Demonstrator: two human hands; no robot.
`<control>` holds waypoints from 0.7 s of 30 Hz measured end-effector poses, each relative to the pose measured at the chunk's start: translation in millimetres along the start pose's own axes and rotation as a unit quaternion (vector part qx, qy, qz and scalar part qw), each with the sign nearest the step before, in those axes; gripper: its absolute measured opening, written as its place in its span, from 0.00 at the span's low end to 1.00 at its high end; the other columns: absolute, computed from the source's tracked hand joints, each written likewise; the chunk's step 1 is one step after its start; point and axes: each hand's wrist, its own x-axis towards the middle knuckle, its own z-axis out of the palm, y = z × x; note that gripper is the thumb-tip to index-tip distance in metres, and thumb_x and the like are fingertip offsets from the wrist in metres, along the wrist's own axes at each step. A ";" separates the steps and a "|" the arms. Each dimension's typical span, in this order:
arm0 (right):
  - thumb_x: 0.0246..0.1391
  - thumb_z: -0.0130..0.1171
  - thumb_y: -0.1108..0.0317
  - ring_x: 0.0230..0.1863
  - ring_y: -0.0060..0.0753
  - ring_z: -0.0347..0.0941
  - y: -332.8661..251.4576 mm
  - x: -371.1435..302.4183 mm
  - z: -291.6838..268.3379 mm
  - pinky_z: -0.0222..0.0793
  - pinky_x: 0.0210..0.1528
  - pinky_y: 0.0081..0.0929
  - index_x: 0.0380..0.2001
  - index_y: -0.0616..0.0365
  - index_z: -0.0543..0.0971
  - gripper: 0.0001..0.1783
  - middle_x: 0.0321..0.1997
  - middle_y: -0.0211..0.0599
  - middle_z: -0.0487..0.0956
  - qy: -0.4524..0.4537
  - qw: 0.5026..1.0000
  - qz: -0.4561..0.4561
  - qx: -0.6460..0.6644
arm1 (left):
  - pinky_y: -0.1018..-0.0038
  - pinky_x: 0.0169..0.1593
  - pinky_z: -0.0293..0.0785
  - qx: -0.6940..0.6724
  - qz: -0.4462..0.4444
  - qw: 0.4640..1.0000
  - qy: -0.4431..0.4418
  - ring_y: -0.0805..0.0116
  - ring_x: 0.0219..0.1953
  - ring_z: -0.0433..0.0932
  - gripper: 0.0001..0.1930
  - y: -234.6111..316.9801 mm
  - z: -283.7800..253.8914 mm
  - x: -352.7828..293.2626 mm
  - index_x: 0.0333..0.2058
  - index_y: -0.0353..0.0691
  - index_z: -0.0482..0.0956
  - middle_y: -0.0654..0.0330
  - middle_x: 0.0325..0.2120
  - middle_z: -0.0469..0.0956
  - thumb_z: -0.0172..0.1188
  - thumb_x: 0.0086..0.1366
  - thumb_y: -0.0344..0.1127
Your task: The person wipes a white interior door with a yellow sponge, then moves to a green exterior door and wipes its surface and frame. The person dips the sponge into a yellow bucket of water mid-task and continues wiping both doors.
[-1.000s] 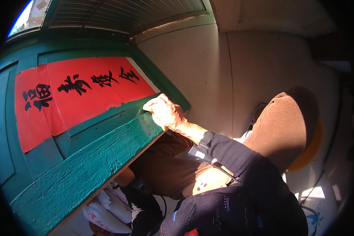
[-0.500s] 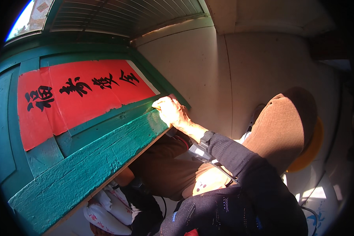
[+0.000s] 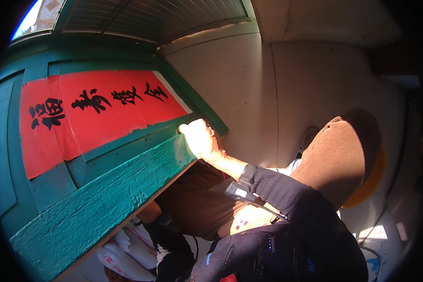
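Observation:
My right hand is closed at the right end of a thick green wooden edge, its thumb side toward the green panel. Strong sunlight washes it out, and whatever its fingers hold is hidden. Past that edge lies the green wooden panel, with a red paper sheet bearing black brush writing stuck to it. Below the edge, a bit of skin at the wrist of my left hand shows; the fingers are hidden behind the green wood.
A dark device with a cable hangs by my right wrist. My brown-trousered knee is at the right, with a yellow round thing behind it. White bags with red print lie low at the left. A pale wall stands beyond the panel.
My right hand has shifted slightly left and nearer along the green edge. The device by the wrist shows more fully. My left arm has barely moved.

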 end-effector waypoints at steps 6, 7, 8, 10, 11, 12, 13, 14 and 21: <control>0.61 0.61 0.58 0.38 0.49 0.79 -11.2 3.1 -5.7 0.74 0.38 0.40 0.37 0.55 0.77 0.12 0.34 0.42 0.80 -0.033 0.998 0.057 0.012 | 0.64 0.57 0.74 0.007 -0.003 1.000 -0.004 0.55 0.52 0.78 0.19 1.3 -1.1 -0.9 0.55 0.37 0.76 0.52 0.52 0.78 0.58 0.70 0.41; 0.61 0.61 0.58 0.37 0.49 0.79 -11.1 3.8 -6.8 0.74 0.38 0.40 0.38 0.56 0.77 0.13 0.34 0.42 0.80 -0.025 0.999 0.046 0.014 | 0.64 0.57 0.74 0.007 -0.003 1.000 -0.005 0.55 0.52 0.78 0.19 1.5 -1.6 -1.0 0.55 0.37 0.76 0.52 0.52 0.78 0.58 0.70 0.41; 0.61 0.61 0.57 0.37 0.49 0.79 -11.7 3.6 -7.0 0.74 0.38 0.41 0.38 0.56 0.76 0.13 0.34 0.43 0.80 -0.026 0.999 0.044 0.012 | 0.64 0.57 0.74 0.009 -0.004 1.000 -0.006 0.55 0.52 0.78 0.19 2.0 -1.5 -0.5 0.55 0.37 0.76 0.52 0.52 0.78 0.57 0.70 0.41; 0.62 0.61 0.57 0.36 0.49 0.79 -14.5 2.9 -8.3 0.74 0.38 0.41 0.38 0.57 0.74 0.14 0.34 0.43 0.80 -0.010 0.999 0.024 0.024 | 0.64 0.57 0.74 0.010 -0.005 1.000 -0.007 0.55 0.52 0.78 0.19 2.9 -1.8 -0.6 0.55 0.38 0.76 0.53 0.52 0.78 0.57 0.70 0.41; 0.63 0.60 0.56 0.36 0.49 0.79 -17.5 2.6 -8.5 0.74 0.37 0.41 0.38 0.57 0.73 0.15 0.34 0.43 0.80 -0.006 0.999 0.018 0.028 | 0.64 0.57 0.74 0.011 -0.005 1.000 -0.008 0.55 0.52 0.78 0.19 2.9 -2.1 -0.8 0.55 0.38 0.76 0.53 0.52 0.78 0.57 0.70 0.41; 0.63 0.61 0.58 0.35 0.44 0.78 -21.4 1.3 -9.0 0.74 0.36 0.38 0.39 0.59 0.74 0.15 0.32 0.41 0.79 -0.007 1.000 0.007 0.026 | 0.64 0.57 0.74 0.012 -0.005 1.000 -0.009 0.55 0.52 0.78 0.19 3.4 -1.7 -0.6 0.55 0.38 0.76 0.53 0.52 0.78 0.57 0.70 0.41; 0.63 0.61 0.59 0.33 0.39 0.77 -26.8 -0.6 -8.8 0.73 0.35 0.34 0.39 0.60 0.74 0.14 0.31 0.39 0.78 -0.008 1.000 -0.003 0.023 | 0.64 0.57 0.74 0.011 -0.005 1.000 -0.010 0.55 0.53 0.78 0.19 3.4 -1.8 -0.9 0.55 0.38 0.76 0.53 0.52 0.78 0.57 0.70 0.41; 0.64 0.62 0.61 0.32 0.33 0.76 -32.7 -2.3 -9.0 0.73 0.34 0.31 0.39 0.61 0.74 0.14 0.29 0.37 0.76 -0.009 1.000 -0.014 0.021 | 0.64 0.57 0.74 0.012 -0.005 1.000 -0.011 0.55 0.53 0.78 0.19 3.3 -1.6 -1.1 0.55 0.38 0.76 0.53 0.52 0.78 0.57 0.70 0.41; 0.60 0.61 0.68 0.46 0.38 0.79 -73.9 -13.3 -6.8 0.78 0.43 0.32 0.47 0.58 0.79 0.13 0.46 0.37 0.76 -0.090 0.985 -0.145 -0.031 | 0.64 0.58 0.74 0.020 -0.004 1.000 -0.024 0.56 0.53 0.78 0.19 3.2 -2.2 -2.8 0.56 0.38 0.76 0.53 0.53 0.77 0.56 0.71 0.41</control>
